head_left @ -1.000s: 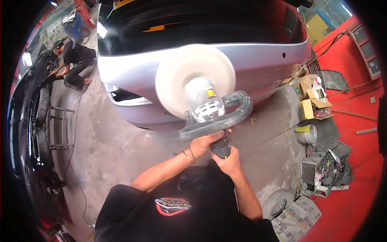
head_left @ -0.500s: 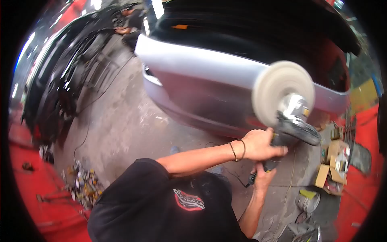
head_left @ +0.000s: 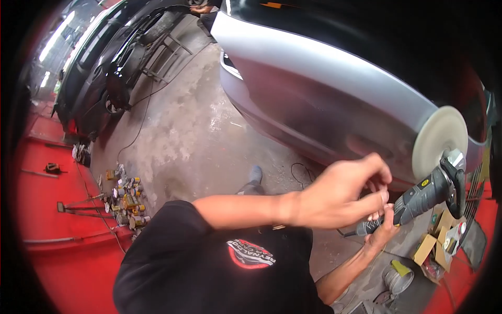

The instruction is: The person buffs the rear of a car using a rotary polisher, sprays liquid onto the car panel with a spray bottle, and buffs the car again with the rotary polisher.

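My right hand (head_left: 384, 229) is closed around the rear grip of a black polisher (head_left: 422, 200), which points up to the right. Its round pale pad (head_left: 436, 141) is at the silver rear panel of a car (head_left: 314, 68); contact cannot be made out. My left hand (head_left: 340, 193) is off the tool, beside my right hand, its fingers bent and apart from the thumb, with nothing seen in it. It hides part of the polisher's rear. A black loop handle (head_left: 456, 188) sits near the polisher's head.
A dark car (head_left: 94, 78) and a metal stand (head_left: 167, 55) are at the left. Bottles and cans (head_left: 128, 201) stand by the red floor area (head_left: 63, 251). Cardboard boxes (head_left: 431, 248) and a bucket (head_left: 398, 277) are at the lower right. Another person's hand (head_left: 201, 9) shows at the top.
The polisher has moved right and down in view, and its pad appears more side-on. My left hand has let go of the polisher. The view has turned, shifting the car's left corner rightward.
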Motion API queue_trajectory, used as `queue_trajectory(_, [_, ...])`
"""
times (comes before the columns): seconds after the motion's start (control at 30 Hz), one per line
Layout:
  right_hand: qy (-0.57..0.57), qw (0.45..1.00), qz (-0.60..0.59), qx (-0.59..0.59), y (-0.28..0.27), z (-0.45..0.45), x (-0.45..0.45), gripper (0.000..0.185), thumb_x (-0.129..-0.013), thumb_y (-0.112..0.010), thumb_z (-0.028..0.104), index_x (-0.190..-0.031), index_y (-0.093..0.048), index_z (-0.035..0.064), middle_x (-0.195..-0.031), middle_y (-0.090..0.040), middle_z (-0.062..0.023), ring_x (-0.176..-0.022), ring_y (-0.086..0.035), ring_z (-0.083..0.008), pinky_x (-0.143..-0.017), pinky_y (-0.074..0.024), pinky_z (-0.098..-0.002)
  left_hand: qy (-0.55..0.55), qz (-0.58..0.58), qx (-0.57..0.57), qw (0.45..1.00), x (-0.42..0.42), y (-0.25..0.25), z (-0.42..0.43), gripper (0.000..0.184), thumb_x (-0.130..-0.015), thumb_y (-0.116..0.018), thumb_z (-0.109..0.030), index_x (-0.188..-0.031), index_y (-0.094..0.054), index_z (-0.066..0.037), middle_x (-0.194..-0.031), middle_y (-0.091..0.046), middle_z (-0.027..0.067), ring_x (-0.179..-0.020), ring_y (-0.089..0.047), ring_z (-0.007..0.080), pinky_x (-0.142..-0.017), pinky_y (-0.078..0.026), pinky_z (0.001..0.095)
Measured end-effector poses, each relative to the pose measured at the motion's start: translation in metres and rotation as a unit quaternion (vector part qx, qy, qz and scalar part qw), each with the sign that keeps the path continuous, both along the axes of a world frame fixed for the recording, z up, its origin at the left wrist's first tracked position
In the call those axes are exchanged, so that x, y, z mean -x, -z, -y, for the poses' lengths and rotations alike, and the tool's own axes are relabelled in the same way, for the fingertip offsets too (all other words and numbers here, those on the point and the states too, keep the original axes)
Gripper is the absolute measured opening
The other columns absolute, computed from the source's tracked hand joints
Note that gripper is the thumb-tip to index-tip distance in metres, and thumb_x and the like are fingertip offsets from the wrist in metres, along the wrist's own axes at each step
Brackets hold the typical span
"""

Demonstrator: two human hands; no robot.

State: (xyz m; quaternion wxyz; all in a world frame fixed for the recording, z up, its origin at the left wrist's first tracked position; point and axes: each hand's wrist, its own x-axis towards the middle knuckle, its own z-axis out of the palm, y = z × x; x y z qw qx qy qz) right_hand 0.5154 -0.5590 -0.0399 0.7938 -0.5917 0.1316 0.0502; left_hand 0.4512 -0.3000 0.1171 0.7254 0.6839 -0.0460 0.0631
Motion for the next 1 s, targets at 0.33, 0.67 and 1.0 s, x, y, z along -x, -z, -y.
queue_trajectory(0.33, [-0.061,0.940,0.145,0.302,-0.010,0.004,-0.010,0.014,-0.101,-0.070,0.012,-0.101,-0.068,-0.0015,-0.077,-0.065,-0.0030,-0.064,-0.061,-0.0121,-0.057,-0.0471,-0.0320,-0.077,-0.085,0.138,0.984,-0.098,0.074,0.124,0.096,-0.081,-0.097,-0.044,-0.149,-0.053,0.008,-0.136,-0.072,0.0260,-0.123,-0.073,0.0321,-0.109,-0.056,0.0420])
queue_trajectory(0.67, [-0.206,0.818,0.256,0.472,-0.131,-0.130,-0.025,0.035,-0.087,-0.085,0.008,-0.118,-0.074,-0.0038,-0.098,-0.081,-0.0104,-0.090,-0.073,-0.0180,-0.087,-0.0584,-0.0369,-0.200,0.094,0.402,0.889,-0.110,0.043,-0.007,0.051,-0.092,-0.090,-0.027,-0.129,-0.064,-0.004,-0.111,-0.071,0.0076,-0.101,-0.073,0.0173,-0.087,-0.062,0.0348])
queue_trajectory(1.0, [-0.366,0.646,0.318,0.589,-0.188,-0.272,-0.060,0.037,-0.083,-0.078,0.013,-0.117,-0.073,-0.0016,-0.097,-0.079,-0.0280,-0.098,-0.078,-0.0493,-0.088,-0.0599,-0.0510,-0.335,0.190,0.510,0.769,-0.102,0.041,-0.132,0.039,-0.094,-0.087,-0.031,-0.116,-0.069,-0.004,-0.100,-0.071,0.0060,-0.088,-0.073,0.0152,-0.078,-0.062,0.0336])
